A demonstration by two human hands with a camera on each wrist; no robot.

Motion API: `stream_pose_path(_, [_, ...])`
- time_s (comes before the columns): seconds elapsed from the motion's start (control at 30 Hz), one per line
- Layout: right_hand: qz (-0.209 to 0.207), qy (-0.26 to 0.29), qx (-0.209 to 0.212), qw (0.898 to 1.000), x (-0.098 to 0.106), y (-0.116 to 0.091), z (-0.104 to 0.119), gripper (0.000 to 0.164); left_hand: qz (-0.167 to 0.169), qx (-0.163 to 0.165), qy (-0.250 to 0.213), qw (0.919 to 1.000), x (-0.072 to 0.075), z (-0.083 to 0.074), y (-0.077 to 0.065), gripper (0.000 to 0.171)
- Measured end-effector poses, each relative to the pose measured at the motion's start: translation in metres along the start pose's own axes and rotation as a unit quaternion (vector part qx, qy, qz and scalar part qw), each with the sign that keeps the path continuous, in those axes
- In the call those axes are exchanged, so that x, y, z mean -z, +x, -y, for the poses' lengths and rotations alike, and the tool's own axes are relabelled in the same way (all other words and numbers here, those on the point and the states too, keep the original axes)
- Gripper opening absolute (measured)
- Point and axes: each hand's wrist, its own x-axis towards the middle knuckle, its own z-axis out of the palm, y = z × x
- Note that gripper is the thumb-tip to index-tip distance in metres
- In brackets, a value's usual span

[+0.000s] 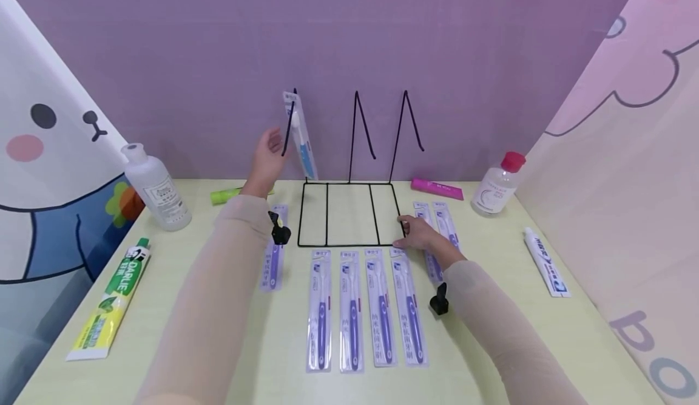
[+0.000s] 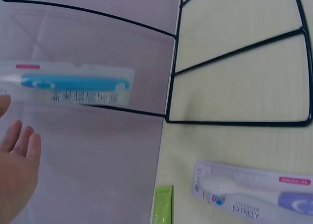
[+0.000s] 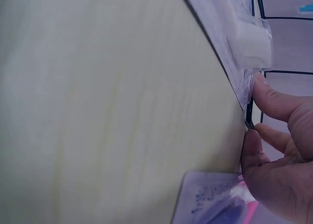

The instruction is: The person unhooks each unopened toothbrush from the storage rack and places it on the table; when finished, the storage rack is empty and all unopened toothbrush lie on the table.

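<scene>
A packaged blue toothbrush point(image 1: 303, 144) hangs on the left hook of a black wire rack point(image 1: 326, 215). Just left of that hook is my left hand point(image 1: 266, 161); in the left wrist view its fingers point(image 2: 20, 140) are loosely extended, apart from the package. My right hand point(image 1: 420, 234) grips the rack's front right corner, with thumb and fingers around the wire in the right wrist view. Before the rack lies a row of several packaged purple toothbrushes point(image 1: 352, 314). Another purple toothbrush point(image 1: 273, 265) lies on the left, partly hidden by my left wrist, and two more point(image 1: 445, 226) lie under my right arm.
A white bottle point(image 1: 164, 195) and a Darlie toothpaste tube point(image 1: 111, 302) are on the left. Behind my left wrist lies a green tube point(image 1: 224, 196). To the right are a pink tube point(image 1: 437, 189), a red-capped bottle point(image 1: 494, 189) and a white tube point(image 1: 546, 264). A purple backdrop point(image 1: 218, 59) stands behind.
</scene>
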Motion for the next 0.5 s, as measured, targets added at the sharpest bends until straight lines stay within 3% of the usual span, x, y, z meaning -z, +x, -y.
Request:
stream_pose_path(0.1, [-0.003,0.003,-0.004,1.000,-0.001,0.000,0.000,0.076,0.011,-0.021,-0.056,0.9981,-0.004,0.000,0.003,0.055])
stream_pose_path(0.23, [-0.007,0.000,-0.002,1.000,-0.001,0.001,0.000,0.076,0.023,-0.031,-0.067,0.9970,-0.007,-0.001,0.004,0.052])
stream_pose_path(0.5, [-0.009,-0.003,-0.007,1.000,-0.002,0.001,0.000,0.076,-0.027,-0.007,-0.074,0.9969,-0.012,0.003,0.005,0.041])
